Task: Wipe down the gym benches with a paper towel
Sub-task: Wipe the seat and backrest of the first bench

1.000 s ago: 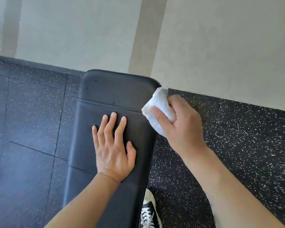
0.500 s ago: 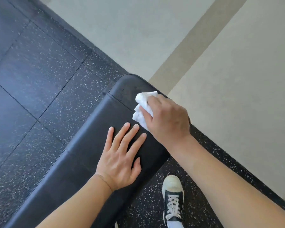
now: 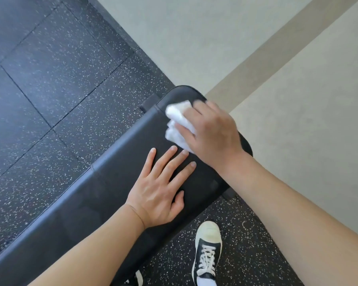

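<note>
Pressing a paper towel point(image 3: 179, 122) onto the bench point(image 3: 120, 162), right hand point(image 3: 211, 133) fingers curl around it; left hand point(image 3: 159, 190) lies flat, fingers spread

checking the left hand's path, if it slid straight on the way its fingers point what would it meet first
Most likely the paper towel bunched under the right hand: the left hand lies flat on the bench, its fingertips just short of the wad.
</note>
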`<control>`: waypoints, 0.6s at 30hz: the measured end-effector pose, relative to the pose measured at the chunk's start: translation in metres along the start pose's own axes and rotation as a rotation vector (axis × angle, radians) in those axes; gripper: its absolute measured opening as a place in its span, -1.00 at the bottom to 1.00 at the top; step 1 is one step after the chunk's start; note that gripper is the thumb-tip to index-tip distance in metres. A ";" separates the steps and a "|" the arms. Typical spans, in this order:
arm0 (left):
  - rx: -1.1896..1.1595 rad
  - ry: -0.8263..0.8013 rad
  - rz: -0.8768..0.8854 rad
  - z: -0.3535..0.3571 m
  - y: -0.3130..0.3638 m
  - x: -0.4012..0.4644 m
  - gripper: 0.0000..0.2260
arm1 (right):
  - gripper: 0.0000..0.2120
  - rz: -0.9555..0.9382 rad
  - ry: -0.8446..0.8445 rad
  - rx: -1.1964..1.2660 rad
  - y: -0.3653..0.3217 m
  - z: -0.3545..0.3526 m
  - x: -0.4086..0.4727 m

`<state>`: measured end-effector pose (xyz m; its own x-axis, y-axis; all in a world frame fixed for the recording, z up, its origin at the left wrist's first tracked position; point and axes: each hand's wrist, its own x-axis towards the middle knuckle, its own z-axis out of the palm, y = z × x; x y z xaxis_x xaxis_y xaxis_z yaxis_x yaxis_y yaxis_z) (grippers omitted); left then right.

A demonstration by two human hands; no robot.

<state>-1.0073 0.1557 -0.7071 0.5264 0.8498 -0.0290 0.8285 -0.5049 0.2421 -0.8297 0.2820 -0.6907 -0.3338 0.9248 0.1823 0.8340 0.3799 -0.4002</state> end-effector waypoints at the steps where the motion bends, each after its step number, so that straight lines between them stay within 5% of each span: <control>1: -0.003 0.005 0.002 0.000 0.000 0.000 -0.33 | -0.77 0.006 0.012 -0.011 0.009 -0.009 -0.024; 7: -0.020 0.023 -0.001 0.003 0.000 -0.001 -0.34 | -0.75 -0.016 0.087 -0.083 0.036 -0.024 -0.080; 18: 0.002 0.001 0.002 -0.001 0.001 0.000 -0.31 | -0.79 0.008 -0.006 -0.010 -0.014 0.030 0.080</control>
<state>-1.0066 0.1550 -0.7059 0.5279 0.8488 -0.0275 0.8279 -0.5071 0.2397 -0.8810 0.3510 -0.6973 -0.3297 0.9281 0.1733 0.8411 0.3721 -0.3925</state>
